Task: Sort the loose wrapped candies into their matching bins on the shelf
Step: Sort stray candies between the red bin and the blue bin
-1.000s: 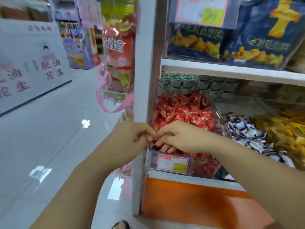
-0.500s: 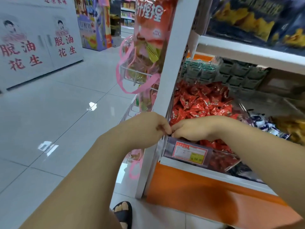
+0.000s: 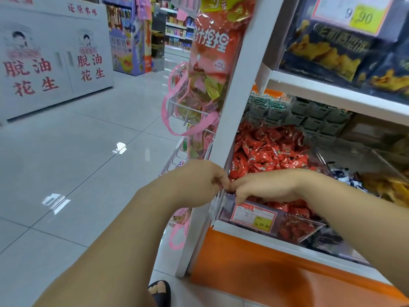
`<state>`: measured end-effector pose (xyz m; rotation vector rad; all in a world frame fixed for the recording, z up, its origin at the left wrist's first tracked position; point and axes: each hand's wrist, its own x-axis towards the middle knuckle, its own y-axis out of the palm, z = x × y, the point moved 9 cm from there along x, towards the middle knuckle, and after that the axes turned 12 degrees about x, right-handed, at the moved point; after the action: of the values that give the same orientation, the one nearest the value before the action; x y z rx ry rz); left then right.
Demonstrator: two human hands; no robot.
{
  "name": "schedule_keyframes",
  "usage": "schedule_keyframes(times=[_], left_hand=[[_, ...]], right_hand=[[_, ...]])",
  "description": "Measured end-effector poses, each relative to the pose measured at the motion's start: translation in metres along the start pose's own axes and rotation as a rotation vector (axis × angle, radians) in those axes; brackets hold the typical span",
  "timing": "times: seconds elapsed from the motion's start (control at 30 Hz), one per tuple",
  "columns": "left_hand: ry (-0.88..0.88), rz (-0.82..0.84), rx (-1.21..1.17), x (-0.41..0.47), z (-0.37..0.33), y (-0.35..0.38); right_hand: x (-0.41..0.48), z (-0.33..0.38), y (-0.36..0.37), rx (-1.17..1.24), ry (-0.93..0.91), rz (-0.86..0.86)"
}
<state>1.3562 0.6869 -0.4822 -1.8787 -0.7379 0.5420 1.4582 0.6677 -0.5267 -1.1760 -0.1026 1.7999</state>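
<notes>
A clear bin (image 3: 287, 226) on the lower shelf holds a heap of red wrapped candies (image 3: 272, 151). To its right lie blue-and-white wrapped candies (image 3: 345, 176) and yellow wrapped candies (image 3: 385, 187) in neighbouring bins. My left hand (image 3: 197, 182) and my right hand (image 3: 267, 187) meet fingertip to fingertip at the red bin's front left corner, just above its price label (image 3: 254, 216). Both hands have their fingers pinched closed. I cannot see any candy between them; the fingertips hide that spot.
A white shelf post (image 3: 234, 107) stands just left of the bin, with hanging snack bags (image 3: 210, 52) and a pink-strapped wire rack (image 3: 188, 116) on its aisle side. Dark chip bags (image 3: 327, 47) fill the upper shelf. An orange base panel (image 3: 265, 273) lies below; my sandalled foot (image 3: 160, 291) is on the tiled floor.
The view has swung left and pulled back, showing more aisle floor. Both hands stay pinched together at the red bin's front left corner.
</notes>
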Motion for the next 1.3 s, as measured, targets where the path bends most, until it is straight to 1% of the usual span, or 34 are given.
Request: schedule_keyframes(times=[0.07,0.2,0.53,0.7,0.77,0.87,0.97,1.1,1.23,1.3], left_hand=[[0.000,0.003,-0.008,0.000,0.000,0.000],[0.007,0.009,-0.018,0.001,0.000,0.000],[0.002,-0.026,-0.001,0.004,0.003,0.003],[0.013,-0.024,-0.021,0.003,-0.002,0.003],[0.023,-0.039,-0.028,0.003,-0.004,0.003],[0.035,-0.086,-0.068,0.005,-0.007,0.001],[0.059,-0.149,-0.086,0.007,-0.014,-0.004],[0.104,-0.244,-0.062,0.012,-0.033,-0.010],[0.137,-0.375,-0.125,0.027,-0.053,-0.014],[0.126,-0.411,-0.118,0.038,-0.060,-0.013]], right_hand=[[-0.005,0.004,-0.003,-0.150,-0.064,-0.012],[-0.010,0.005,-0.009,-0.184,-0.194,-0.065],[-0.014,0.006,-0.026,-0.051,-0.387,-0.259],[-0.021,0.015,-0.027,0.063,-0.486,-0.255],[-0.025,0.016,-0.031,0.079,-0.514,-0.288],[-0.033,0.018,-0.042,0.075,-0.559,-0.374],[-0.038,0.017,-0.052,0.096,-0.591,-0.413],[-0.044,0.008,-0.071,0.126,-0.604,-0.496],[-0.056,-0.014,-0.094,0.259,-0.587,-0.592],[-0.061,-0.019,-0.099,0.278,-0.590,-0.617]])
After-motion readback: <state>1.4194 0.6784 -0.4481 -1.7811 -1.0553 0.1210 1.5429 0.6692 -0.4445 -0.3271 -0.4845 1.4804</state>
